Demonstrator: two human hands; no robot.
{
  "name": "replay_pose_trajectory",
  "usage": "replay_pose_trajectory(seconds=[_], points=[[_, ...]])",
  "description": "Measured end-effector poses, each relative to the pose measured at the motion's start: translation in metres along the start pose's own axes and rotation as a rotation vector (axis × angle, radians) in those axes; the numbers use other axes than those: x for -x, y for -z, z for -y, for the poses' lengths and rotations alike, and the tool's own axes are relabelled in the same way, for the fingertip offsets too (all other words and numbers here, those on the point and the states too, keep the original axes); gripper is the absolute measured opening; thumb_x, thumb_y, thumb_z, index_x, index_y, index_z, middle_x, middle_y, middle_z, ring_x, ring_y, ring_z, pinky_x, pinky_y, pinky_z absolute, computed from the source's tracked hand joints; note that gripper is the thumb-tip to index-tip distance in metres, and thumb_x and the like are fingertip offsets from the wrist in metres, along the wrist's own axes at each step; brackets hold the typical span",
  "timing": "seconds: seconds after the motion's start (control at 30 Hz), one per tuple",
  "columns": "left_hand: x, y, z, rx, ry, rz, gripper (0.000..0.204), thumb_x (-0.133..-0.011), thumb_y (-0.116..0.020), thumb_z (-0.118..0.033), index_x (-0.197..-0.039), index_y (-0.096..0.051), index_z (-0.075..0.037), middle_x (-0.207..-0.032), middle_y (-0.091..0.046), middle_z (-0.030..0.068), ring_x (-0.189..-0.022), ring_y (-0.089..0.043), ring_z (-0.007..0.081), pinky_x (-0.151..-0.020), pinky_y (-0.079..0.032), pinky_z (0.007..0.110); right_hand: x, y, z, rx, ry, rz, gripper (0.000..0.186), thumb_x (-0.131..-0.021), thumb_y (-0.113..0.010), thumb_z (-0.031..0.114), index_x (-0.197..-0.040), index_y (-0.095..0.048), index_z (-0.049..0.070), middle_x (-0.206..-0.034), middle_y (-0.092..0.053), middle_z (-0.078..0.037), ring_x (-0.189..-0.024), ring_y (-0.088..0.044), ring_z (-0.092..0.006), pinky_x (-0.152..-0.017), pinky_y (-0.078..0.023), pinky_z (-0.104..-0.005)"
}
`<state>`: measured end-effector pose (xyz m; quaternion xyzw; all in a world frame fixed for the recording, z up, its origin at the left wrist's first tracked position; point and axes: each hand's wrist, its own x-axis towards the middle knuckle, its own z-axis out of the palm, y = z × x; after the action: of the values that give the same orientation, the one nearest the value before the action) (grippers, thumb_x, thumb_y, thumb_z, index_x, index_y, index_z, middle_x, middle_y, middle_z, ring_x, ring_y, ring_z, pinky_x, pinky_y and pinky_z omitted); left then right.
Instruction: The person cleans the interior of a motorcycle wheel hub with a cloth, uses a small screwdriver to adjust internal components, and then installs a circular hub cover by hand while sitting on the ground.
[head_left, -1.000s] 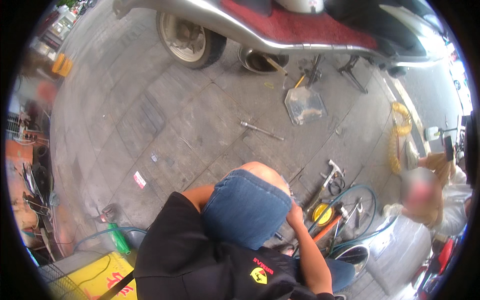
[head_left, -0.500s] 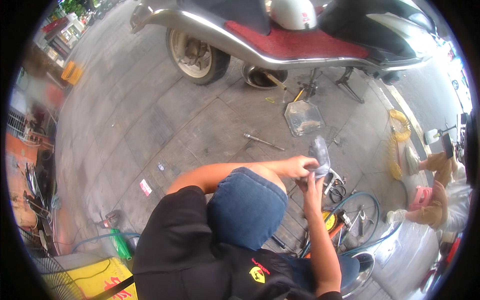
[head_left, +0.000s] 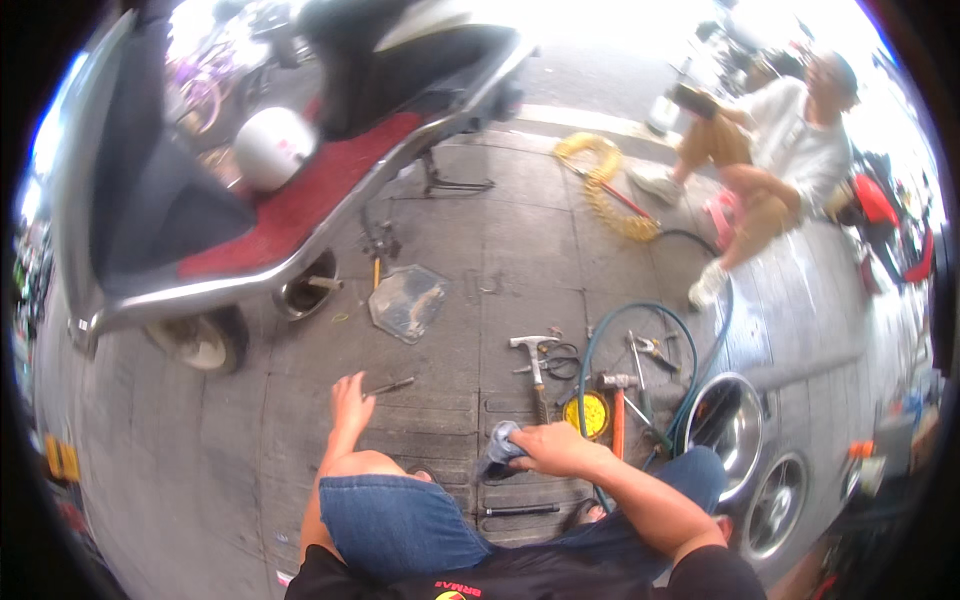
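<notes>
My left hand is reaching down to the pavement, its fingers closed at the near end of a thin metal rod, which looks like a wrench handle. In my right hand, close to my knees, is a crumpled grey rag; whether anything is inside it is hidden. A hammer with a pale head lies ahead of the right hand, beside black-handled scissors. A yellow round container sits near a second, orange-handled hammer. Below the rag lies a black bar.
A scooter with a red footboard and a white helmet stands at the left. A clear plate lies before it. Blue hose curls around tools, near a metal wheel rim. A person sits by a yellow coiled hose.
My view has swung toward the right. The left hand has left the grey rag and moved to the rod on the ground. My right hand keeps the rag, now nearer my knees.
</notes>
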<state>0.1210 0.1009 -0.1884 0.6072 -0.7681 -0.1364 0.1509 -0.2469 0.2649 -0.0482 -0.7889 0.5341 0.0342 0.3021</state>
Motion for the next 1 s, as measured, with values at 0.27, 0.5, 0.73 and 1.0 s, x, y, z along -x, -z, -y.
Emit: replay_pose_trajectory(seconds=[0.27,0.5,0.73,1.0], points=[[0.014,-0.032,0.041,-0.36,0.313,0.286,0.051,-0.077,-0.071,-0.02,-0.126,-0.059,-0.01,-0.126,-0.054,0.0178,-0.114,-0.055,0.0367,-0.097,-0.044,0.046,0.028,0.048,-0.013,-0.082,0.007,-0.455,0.042,-0.082,-0.068,0.026,-0.116,-0.052,0.006,-0.096,-0.058,-0.014,-0.086,-0.065,-0.0328,-0.068,-0.054,-0.0429],[0.001,-0.033,0.005,-0.345,-0.111,0.964,0.042,-0.081,-0.068,-0.024,-0.121,-0.063,-0.009,-0.114,-0.064,0.0173,-0.106,-0.062,0.0298,-0.089,-0.049,0.042,0.01,0.038,-0.039,-0.06,0.031,-0.39,0.043,-0.081,-0.068,0.025,-0.117,-0.052,0.008,-0.099,-0.059,-0.015,-0.09,-0.064,-0.0344,-0.072,-0.054,-0.045],[0.013,-0.053,-0.096,0.169,0.067,0.992,0.033,-0.081,-0.068,-0.024,-0.111,-0.069,-0.01,-0.092,-0.071,0.0125,-0.086,-0.069,0.0263,-0.075,-0.052,0.037,0.007,0.017,-0.041,-0.153,0.019,-0.47,0.05,-0.081,-0.068,0.026,-0.125,-0.049,0.01,-0.098,-0.06,-0.014,-0.091,-0.064,-0.0338,-0.072,-0.053,-0.0438],[-0.082,0.103,-0.291,-0.565,-0.932,0.77,0.045,-0.082,-0.066,-0.029,-0.125,-0.06,-0.018,-0.104,-0.062,0.0147,-0.1,-0.06,0.0338,-0.088,-0.048,0.045,0.013,0.032,-0.051,-0.321,-0.116,-0.715,0.043,-0.082,-0.067,0.025,-0.117,-0.05,0.008,-0.098,-0.062,-0.017,-0.085,-0.065,-0.0383,-0.072,-0.053,-0.0479]])
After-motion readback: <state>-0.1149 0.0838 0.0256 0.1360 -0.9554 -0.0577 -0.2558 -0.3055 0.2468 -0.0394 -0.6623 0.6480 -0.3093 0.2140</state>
